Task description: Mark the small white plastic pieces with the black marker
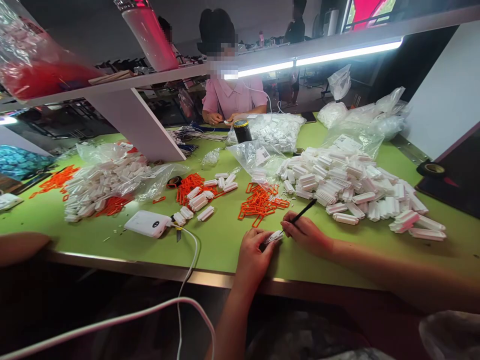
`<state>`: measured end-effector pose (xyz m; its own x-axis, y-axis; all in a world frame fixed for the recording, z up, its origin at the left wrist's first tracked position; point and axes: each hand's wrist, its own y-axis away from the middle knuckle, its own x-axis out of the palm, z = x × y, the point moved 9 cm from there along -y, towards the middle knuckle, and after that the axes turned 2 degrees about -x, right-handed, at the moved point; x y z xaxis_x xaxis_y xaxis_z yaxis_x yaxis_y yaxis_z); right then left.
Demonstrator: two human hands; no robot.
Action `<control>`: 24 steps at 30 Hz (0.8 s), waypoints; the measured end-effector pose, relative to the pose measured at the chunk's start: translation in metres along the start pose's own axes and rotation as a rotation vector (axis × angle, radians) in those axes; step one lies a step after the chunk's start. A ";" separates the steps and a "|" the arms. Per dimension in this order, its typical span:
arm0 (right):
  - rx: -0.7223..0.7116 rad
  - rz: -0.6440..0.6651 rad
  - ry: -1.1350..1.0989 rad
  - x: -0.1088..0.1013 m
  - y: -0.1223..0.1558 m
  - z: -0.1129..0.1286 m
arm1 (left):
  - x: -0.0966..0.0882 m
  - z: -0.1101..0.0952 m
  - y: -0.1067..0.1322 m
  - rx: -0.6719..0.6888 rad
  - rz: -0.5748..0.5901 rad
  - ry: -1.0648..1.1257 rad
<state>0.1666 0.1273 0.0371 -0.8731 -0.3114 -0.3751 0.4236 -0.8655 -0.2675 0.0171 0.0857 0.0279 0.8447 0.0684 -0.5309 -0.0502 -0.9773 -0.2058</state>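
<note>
My left hand is closed around a small white plastic connector, held just above the green table near its front edge. My right hand pinches a thin black pick tool whose lower end meets the connector. A heap of orange plastic clips lies just beyond my hands. To the right spreads a big pile of white connectors.
A white power bank with a white cable lies front left. More white connectors and orange clips sit at centre, bagged ones at left. A person in a pink shirt works opposite, beside a black tape roll. Another forearm rests at far left.
</note>
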 end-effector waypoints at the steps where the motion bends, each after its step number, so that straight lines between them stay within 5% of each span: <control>1: 0.001 0.003 -0.004 0.000 0.000 0.001 | 0.000 0.000 0.000 -0.002 0.002 0.002; 24: -0.048 0.037 0.125 0.004 0.001 0.007 | 0.002 0.002 0.000 -0.021 0.014 0.014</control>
<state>0.1614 0.1226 0.0416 -0.8207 -0.2890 -0.4928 0.4689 -0.8335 -0.2922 0.0174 0.0862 0.0254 0.8511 0.0524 -0.5223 -0.0508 -0.9821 -0.1812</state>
